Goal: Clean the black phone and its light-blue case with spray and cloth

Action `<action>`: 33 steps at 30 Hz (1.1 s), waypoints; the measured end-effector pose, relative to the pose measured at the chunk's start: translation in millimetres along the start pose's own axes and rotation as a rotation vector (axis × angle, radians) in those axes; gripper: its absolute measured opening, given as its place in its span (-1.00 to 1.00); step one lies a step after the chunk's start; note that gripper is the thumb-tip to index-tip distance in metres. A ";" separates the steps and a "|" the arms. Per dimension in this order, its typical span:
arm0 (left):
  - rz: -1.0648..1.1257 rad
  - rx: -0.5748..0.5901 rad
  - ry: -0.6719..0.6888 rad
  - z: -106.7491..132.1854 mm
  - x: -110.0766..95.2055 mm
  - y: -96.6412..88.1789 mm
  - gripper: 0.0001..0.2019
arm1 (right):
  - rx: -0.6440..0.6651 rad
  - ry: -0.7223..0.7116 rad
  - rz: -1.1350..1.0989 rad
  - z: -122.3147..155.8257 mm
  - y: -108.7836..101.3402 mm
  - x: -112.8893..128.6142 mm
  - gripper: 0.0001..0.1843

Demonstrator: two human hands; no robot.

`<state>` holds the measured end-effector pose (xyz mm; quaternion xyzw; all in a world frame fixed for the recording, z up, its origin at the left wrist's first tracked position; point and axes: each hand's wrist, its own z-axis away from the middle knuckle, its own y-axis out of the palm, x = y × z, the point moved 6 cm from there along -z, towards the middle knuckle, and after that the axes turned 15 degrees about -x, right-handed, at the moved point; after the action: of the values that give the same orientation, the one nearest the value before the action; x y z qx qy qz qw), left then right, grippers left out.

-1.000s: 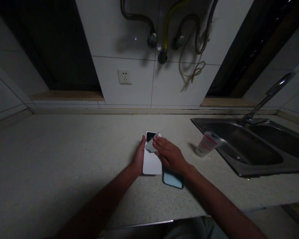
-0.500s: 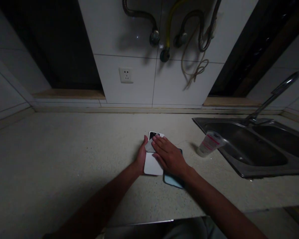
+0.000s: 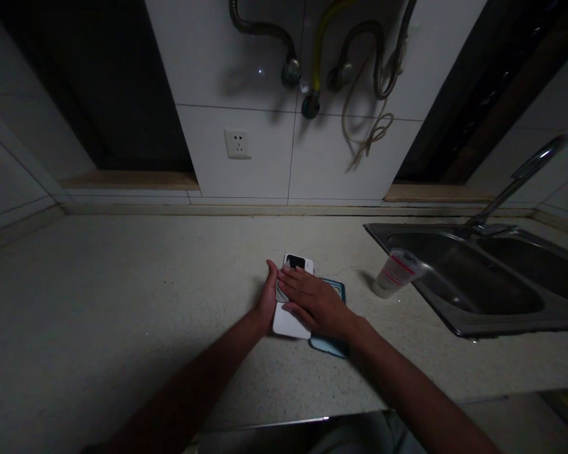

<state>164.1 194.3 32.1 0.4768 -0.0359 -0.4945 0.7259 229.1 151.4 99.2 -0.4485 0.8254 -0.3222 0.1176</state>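
Wipe (image 3: pixel 281 294) slid lower under flat, open right hand (image 3: pixel 318 299) | left hand (image 3: pixel 266 299) flanks phone (image 3: pixel 289 321), grip unclear | likely slippery: hold sides

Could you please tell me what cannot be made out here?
All in the head view:
White phone: its middle is covered by the right hand and pale sheet.
Pale sheet: mostly under the right hand's fingers.
Blue phone case: partly hidden by the right hand.
Plastic cup: printing too small and blurred to read.
Yellow hose: upper end cut off by the top edge.
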 end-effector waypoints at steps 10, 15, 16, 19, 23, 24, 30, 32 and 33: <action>0.079 0.054 0.097 -1.9 -22.2 2.6 -0.23 | 0.010 -0.113 -0.105 -2.9 -6.9 16.1 -0.65; 0.087 0.042 0.058 -8.0 -18.1 -2.8 -0.35 | -0.139 0.001 0.112 2.2 -19.5 -10.3 -0.67; 0.085 0.036 0.059 -9.0 -17.6 -4.0 -0.36 | -0.153 0.034 0.151 3.6 -20.6 -15.1 -0.67; 0.083 0.027 0.070 -9.5 -17.5 -4.5 -0.35 | -0.163 0.102 0.212 5.7 -21.1 -22.1 -0.65; 0.104 0.074 0.071 -4.7 -20.4 2.0 -0.32 | -0.148 0.039 0.119 3.4 -19.5 -12.1 -0.64; 0.112 0.091 0.078 -3.2 -22.0 3.6 -0.31 | -0.142 0.012 0.076 2.5 -19.0 -7.8 -0.64; 0.174 0.125 0.184 6.0 -33.8 4.6 -0.36 | -0.153 -0.157 -0.125 -1.8 -17.0 21.3 -0.68; 0.184 0.115 0.176 8.3 -34.0 5.3 -0.36 | -0.158 -0.199 -0.154 -2.1 -16.3 26.9 -0.70; 0.185 0.109 0.164 9.0 -33.4 6.1 -0.35 | -0.157 -0.204 -0.157 -2.1 -15.9 27.6 -0.70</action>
<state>146.6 213.9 55.4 0.5492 -0.0471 -0.3820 0.7418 222.9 123.5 113.5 -0.5499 0.7941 -0.2177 0.1400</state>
